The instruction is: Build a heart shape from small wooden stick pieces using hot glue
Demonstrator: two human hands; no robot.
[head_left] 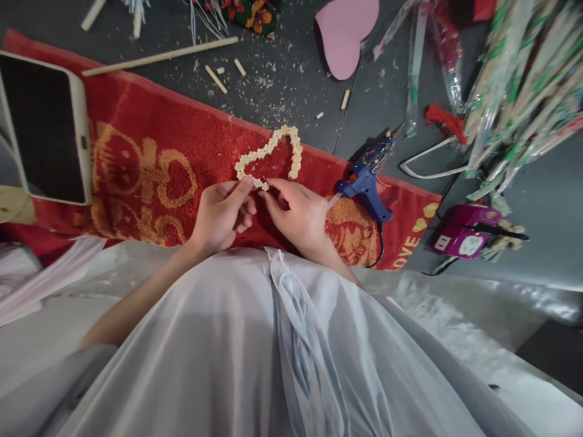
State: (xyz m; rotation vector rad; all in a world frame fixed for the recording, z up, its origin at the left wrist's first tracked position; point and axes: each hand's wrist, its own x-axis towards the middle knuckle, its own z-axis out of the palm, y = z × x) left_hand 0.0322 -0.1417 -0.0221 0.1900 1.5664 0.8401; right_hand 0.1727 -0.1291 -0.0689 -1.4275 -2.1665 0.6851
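A partial heart outline [268,145], built from small cream-coloured pieces like short slices of stick, lies over a red towel [218,139]. Its right side stops short of the lower tip, leaving a gap. My left hand [225,212] pinches the lower left part of the outline between thumb and forefinger, the other fingers curled below. At the outline's bottom end, my right hand [296,212] has thumb and forefinger closed on the last piece; whether that piece is loose or joined I cannot tell. A blue glue gun [367,185] lies right of my right hand.
A phone [43,127] lies at the left. Beyond the towel are a long stick [159,56], cut bits [215,79], crumbs and a pink heart [348,33]. Wrapped sticks [514,79] and a purple box [467,230] with a plug in it occupy the right.
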